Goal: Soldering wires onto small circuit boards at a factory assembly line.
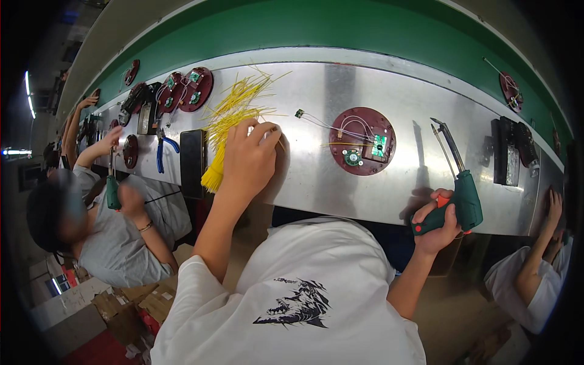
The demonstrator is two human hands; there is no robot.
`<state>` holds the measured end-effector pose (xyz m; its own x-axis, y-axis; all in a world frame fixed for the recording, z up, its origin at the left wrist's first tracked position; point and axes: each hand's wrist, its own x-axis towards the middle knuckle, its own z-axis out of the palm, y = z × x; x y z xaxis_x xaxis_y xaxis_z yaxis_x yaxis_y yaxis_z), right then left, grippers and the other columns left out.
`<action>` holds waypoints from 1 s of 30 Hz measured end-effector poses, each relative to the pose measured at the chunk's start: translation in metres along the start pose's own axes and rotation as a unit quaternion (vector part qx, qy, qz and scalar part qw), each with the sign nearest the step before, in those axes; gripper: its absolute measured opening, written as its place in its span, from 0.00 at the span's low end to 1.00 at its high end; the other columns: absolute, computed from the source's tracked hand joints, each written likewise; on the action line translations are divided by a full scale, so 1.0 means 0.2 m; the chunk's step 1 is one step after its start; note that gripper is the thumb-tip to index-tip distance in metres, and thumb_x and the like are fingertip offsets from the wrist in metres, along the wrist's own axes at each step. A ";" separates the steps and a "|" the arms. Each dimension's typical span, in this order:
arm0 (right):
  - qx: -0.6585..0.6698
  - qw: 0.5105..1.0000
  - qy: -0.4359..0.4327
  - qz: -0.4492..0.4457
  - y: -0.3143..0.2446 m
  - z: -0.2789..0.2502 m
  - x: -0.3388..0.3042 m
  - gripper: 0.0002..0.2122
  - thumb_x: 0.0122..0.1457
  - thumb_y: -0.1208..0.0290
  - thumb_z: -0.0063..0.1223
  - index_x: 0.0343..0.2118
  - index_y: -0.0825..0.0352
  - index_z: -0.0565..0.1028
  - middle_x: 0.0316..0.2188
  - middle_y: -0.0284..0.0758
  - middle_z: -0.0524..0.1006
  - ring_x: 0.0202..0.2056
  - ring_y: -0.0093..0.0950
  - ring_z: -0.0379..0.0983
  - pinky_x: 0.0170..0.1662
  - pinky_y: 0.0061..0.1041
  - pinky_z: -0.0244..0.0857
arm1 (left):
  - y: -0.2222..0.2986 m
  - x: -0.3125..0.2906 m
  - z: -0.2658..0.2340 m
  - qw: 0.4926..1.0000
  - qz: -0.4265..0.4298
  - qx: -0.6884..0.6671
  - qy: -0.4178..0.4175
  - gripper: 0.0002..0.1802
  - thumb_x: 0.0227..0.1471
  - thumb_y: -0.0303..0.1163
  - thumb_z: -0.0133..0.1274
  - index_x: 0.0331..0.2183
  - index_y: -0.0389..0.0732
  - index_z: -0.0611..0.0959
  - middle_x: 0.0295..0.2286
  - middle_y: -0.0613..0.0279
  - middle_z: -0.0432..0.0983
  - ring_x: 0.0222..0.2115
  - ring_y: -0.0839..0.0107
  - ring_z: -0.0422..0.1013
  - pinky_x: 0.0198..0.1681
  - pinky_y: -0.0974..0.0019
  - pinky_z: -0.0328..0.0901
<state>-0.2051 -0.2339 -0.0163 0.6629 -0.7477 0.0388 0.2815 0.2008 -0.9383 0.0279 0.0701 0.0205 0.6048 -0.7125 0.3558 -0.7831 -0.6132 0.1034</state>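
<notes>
My left hand (252, 155) is closed at the right side of a bundle of thin yellow wires (234, 112), its fingers bent and pinched. A thin yellow wire seems to stick out by the fingertips. My right hand (439, 226) is wrapped round the green handle of a soldering gun (467, 204) with a red trigger, its two metal prongs pointing up and away. Between my hands lies a dark red round housing (347, 164) with a green circuit board (380, 146) and a small round green part (352, 157). White wires run from it to a tiny board (299, 114).
A black oblong box (193, 164) and blue-handled pliers (165, 149) lie to the left, with more red housings (196, 91) behind. Black blocks (506, 152) stand at the right. A person (131, 225) at the left holds another green soldering gun (113, 191); another person's arm (538, 249) is at the right.
</notes>
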 end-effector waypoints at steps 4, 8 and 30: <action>-0.002 1.000 0.001 0.000 0.00 0.03 -0.01 0.17 0.69 0.63 0.43 0.46 0.76 0.71 0.38 0.45 0.75 0.14 0.26 0.69 0.16 0.25 0.64 | 0.07 -0.08 -0.01 1.000 -0.013 0.014 -0.004 0.17 0.48 0.27 0.61 0.43 0.38 0.85 0.47 0.60 0.78 0.45 0.53 0.70 0.48 0.52 0.64; -0.012 1.000 0.001 -0.002 0.00 0.03 -0.01 0.17 0.69 0.64 0.43 0.46 0.76 0.71 0.38 0.46 0.75 0.14 0.27 0.70 0.16 0.26 0.65 | 0.27 -0.19 -0.09 0.996 -0.013 -0.002 -0.083 0.21 0.48 0.31 0.63 0.46 0.36 0.84 0.49 0.59 0.76 0.45 0.55 0.69 0.49 0.51 0.63; -0.181 0.972 -0.133 -0.073 -0.12 0.03 -0.27 0.23 0.66 0.61 0.51 0.52 0.80 0.68 0.43 0.50 0.75 0.19 0.31 0.74 0.18 0.21 0.62 | 0.52 0.24 0.14 0.947 0.077 -0.278 0.139 0.13 0.37 0.16 0.60 0.31 0.34 0.84 0.27 0.58 0.76 0.26 0.61 0.74 0.26 0.61 0.69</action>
<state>-0.2439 -0.1937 0.0068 0.8033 -0.5525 0.2222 0.1551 -0.1660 -0.9738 -0.0209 -0.0369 0.0229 0.4757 -0.6147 0.6292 -0.8612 -0.1798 0.4754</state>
